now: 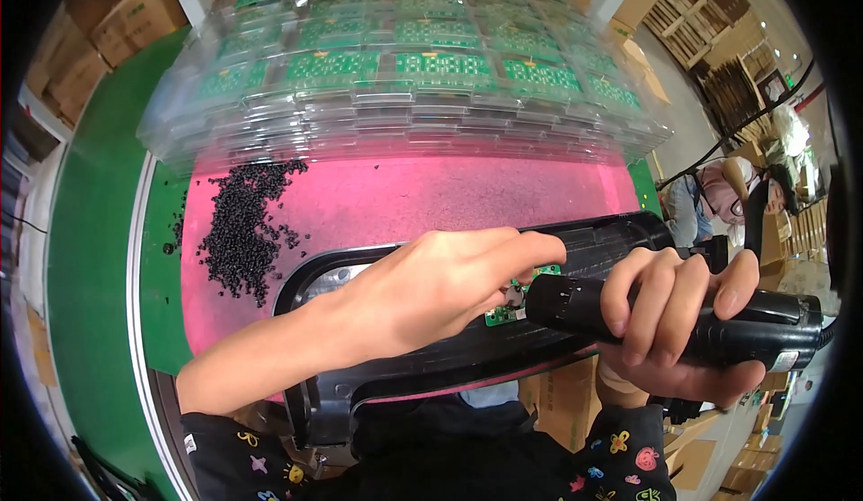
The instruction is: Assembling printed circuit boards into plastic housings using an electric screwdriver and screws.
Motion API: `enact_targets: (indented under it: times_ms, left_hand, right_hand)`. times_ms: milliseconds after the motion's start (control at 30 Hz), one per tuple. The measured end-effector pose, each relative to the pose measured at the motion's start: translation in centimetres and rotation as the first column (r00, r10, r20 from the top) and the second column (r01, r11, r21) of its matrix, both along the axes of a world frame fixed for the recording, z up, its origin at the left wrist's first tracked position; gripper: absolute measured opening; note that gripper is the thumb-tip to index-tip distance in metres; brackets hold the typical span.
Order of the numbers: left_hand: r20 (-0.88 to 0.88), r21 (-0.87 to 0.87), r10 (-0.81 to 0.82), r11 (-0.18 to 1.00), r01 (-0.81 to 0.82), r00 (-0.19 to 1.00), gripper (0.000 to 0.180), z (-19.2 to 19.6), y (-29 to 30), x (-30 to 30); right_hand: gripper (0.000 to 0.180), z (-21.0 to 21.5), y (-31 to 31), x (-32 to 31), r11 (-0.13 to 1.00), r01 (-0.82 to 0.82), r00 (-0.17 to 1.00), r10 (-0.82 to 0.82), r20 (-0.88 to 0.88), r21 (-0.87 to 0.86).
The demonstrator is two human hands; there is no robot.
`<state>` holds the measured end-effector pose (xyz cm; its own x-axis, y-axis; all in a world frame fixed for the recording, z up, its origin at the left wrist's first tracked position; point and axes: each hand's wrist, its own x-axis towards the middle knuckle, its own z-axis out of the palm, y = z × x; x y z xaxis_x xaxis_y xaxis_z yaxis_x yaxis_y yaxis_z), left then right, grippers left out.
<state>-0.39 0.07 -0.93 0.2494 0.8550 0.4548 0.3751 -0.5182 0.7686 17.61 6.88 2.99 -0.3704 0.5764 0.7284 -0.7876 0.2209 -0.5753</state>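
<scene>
My right hand (670, 312) is wrapped round a black electric screwdriver (566, 303), held almost level with its front end toward the left. That end lies just right of a small green circuit board (495, 318). The board sits in a long black plastic housing (422, 377). My left hand (449, 272) reaches across the housing, its fingers bent down together at the board. A small greyish part shows by the fingertips. The thumb is mostly hidden, and what the fingers pinch, if anything, I cannot make out.
Small black screws (241, 227) lie heaped on the pink mat (404, 191) at the left. Stacked clear plastic trays (404, 115) with green circuit boards stand along the back. A person (719, 191) sits at the right, past the table. Cardboard boxes (139, 16) stand at the far left.
</scene>
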Motion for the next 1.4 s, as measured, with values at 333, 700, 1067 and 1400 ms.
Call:
enact_targets:
  times_ms: [333,700,1067,1400]
  left_hand:
    - [-0.043,0.098,-0.035,0.994,0.039,0.998,0.042,-0.8,0.2,0.1]
    - [-0.162,0.098,0.045,0.995,-0.029,0.986,0.044,-1.0,0.5,-0.5]
    - [-0.183,0.088,0.145,0.988,-0.13,0.972,0.047,-1.4,0.5,-0.5]
    - [-0.233,-0.045,0.122,0.99,-0.135,0.965,0.059,0.1,-0.5,-0.2]
  right_hand:
    - [0.045,0.4,0.1,0.4,0.999,-0.007,0.998,0.005,0.059,0.037]
    - [0.044,0.2,0.2,1.4,0.987,-0.15,0.978,0.142,0.15,0.048]
    - [0.059,-2.6,0.0,1.8,0.956,-0.252,0.923,0.283,0.261,-0.147]
    - [0.049,-2.8,0.8,-0.5,0.893,-0.449,0.849,0.43,0.306,-0.008]
